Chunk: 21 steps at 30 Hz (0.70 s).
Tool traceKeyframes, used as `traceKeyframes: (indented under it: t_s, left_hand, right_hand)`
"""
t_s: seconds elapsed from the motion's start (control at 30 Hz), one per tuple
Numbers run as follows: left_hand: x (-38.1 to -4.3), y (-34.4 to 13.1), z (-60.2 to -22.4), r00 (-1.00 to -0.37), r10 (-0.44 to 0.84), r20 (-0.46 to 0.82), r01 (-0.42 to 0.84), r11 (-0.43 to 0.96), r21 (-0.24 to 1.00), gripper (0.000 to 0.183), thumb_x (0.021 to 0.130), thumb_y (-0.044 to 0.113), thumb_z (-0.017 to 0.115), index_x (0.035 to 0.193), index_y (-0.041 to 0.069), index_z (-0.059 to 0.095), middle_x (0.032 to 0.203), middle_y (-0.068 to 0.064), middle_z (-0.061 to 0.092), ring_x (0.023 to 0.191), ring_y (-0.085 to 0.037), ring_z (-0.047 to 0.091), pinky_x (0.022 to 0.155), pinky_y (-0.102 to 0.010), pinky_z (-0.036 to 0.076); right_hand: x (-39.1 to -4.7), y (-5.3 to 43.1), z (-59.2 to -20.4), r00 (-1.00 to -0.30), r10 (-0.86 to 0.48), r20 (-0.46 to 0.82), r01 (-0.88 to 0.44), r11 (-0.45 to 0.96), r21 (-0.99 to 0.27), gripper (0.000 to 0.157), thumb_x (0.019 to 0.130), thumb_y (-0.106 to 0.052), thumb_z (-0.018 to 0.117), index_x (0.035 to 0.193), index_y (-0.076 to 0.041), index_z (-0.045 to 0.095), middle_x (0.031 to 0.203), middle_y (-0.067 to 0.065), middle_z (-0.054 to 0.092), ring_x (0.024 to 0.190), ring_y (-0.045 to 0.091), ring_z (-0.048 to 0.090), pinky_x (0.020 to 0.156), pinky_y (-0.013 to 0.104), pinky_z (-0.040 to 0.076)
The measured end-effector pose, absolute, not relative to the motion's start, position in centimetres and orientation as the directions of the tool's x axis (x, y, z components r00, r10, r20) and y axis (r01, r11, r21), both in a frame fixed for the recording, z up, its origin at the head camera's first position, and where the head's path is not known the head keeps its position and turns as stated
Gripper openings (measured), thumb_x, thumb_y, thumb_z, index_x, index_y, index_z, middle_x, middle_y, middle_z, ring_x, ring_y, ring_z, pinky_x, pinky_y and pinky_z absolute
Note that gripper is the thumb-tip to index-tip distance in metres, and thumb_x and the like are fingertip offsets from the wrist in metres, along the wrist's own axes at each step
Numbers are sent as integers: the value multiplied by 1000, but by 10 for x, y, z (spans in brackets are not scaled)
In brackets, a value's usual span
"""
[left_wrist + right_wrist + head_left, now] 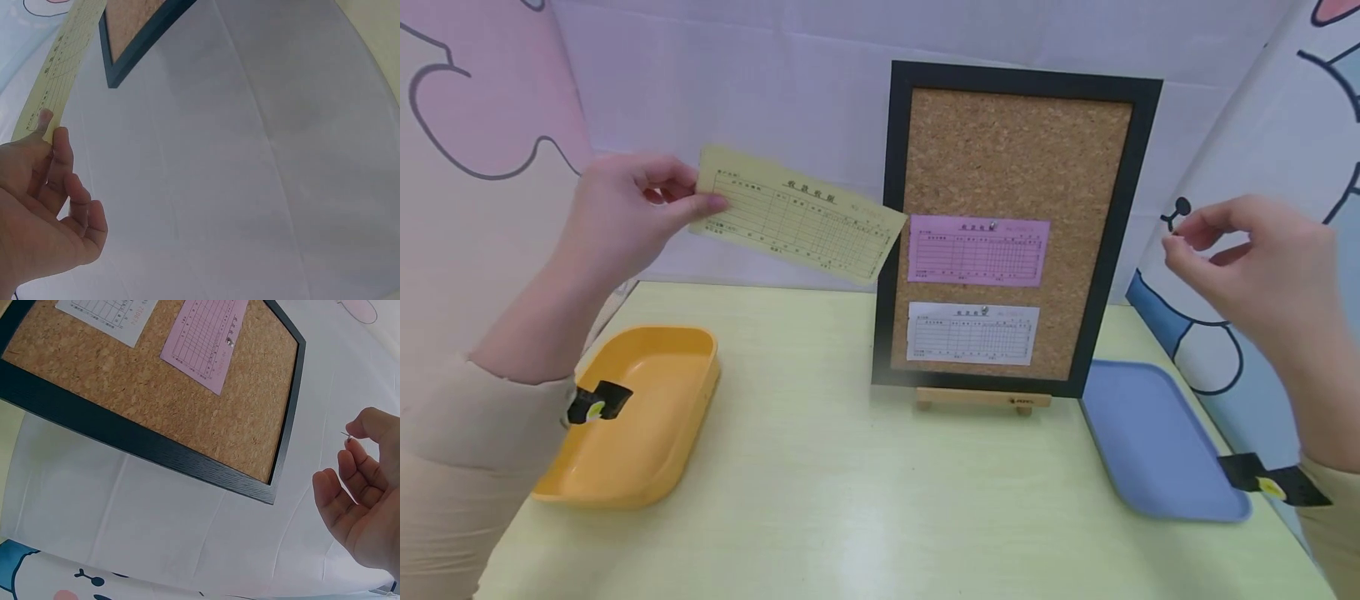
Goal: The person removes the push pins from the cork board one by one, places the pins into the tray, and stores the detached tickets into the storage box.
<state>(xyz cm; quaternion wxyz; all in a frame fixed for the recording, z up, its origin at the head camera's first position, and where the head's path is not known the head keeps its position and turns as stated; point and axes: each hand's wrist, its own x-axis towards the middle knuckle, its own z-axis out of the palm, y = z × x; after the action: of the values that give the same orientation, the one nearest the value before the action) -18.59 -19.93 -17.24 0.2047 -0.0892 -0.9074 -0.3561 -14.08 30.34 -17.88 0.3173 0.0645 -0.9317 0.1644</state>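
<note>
My left hand (pixel 628 208) pinches the left end of a yellow receipt slip (pixel 797 212), which slants down to the right and reaches the left edge of the cork board's black frame. Right of the cork board (pixel 1018 158), my right hand (pixel 1262 258) pinches a small push pin, its thin point (pixel 344 433) sticking out from the fingertips in the right wrist view. On the board's lower half, a pink receipt slip (pixel 977 252) hangs above a white receipt slip (pixel 972 335), each with a pin near its top edge. The yellow slip also shows in the left wrist view, between thumb and forefinger.
A yellow tray (pixel 658 400) stands on the left of the pale table (pixel 865 500). At the right lies a blue tray (pixel 1157 442), partly behind the board's lower corner. A small wooden stand (pixel 981 398) supports the board, with a white cloth (pixel 722 75) behind.
</note>
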Motion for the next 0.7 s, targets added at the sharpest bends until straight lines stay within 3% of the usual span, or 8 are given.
traceKeyframes:
  t_s: [0.2, 0.33, 0.4, 0.5, 0.7]
  left_hand:
    - [-190, -222, -175, -904, 33, 426, 302, 755, 582, 32, 80, 38, 74, 89, 8, 70, 74, 14, 57, 71, -14, 46, 58, -19, 35]
    - [-194, -238, -177, -916, 44, 398, 282, 776, 564, 32, 81, 38, 73, 89, 7, 69, 74, 12, 56, 71, -15, 45, 58, -20, 36]
    - [-196, -245, -178, -930, 38, 366, 253, 788, 562, 33, 81, 39, 72, 90, 7, 69, 74, 10, 55, 73, -16, 43, 57, -21, 36]
    - [-200, -255, -181, -950, 19, 313, 200, 806, 558, 37, 81, 43, 71, 94, 8, 69, 76, 7, 55, 75, -18, 42, 57, -24, 35]
    - [-209, -271, -187, -966, 17, 259, 157, 833, 531, 41, 83, 45, 68, 102, 8, 68, 79, 2, 54, 78, -20, 40, 54, -25, 35]
  right_hand:
    - [-139, 316, -191, -804, -2, 595, -210, 937, -280, 23, 88, -15, 65, 97, 5, 61, 95, 22, 58, 75, -10, 35, 65, -5, 26]
    - [-138, 326, -201, -826, 23, 564, -174, 940, -293, 23, 88, -18, 65, 98, 3, 62, 96, 20, 58, 73, -2, 42, 63, -5, 26]
    - [-138, 331, -206, -838, 33, 544, -161, 939, -304, 25, 89, -20, 64, 99, 3, 61, 97, 21, 58, 76, 9, 48, 61, -5, 26]
    - [-138, 338, -214, -850, 45, 525, -144, 939, -314, 26, 89, -20, 64, 100, 3, 61, 97, 21, 58, 76, 10, 48, 60, -5, 26]
    - [-141, 351, -227, -869, 63, 491, -124, 932, -339, 26, 89, -19, 64, 100, 4, 60, 99, 25, 58, 75, -10, 37, 59, -5, 26]
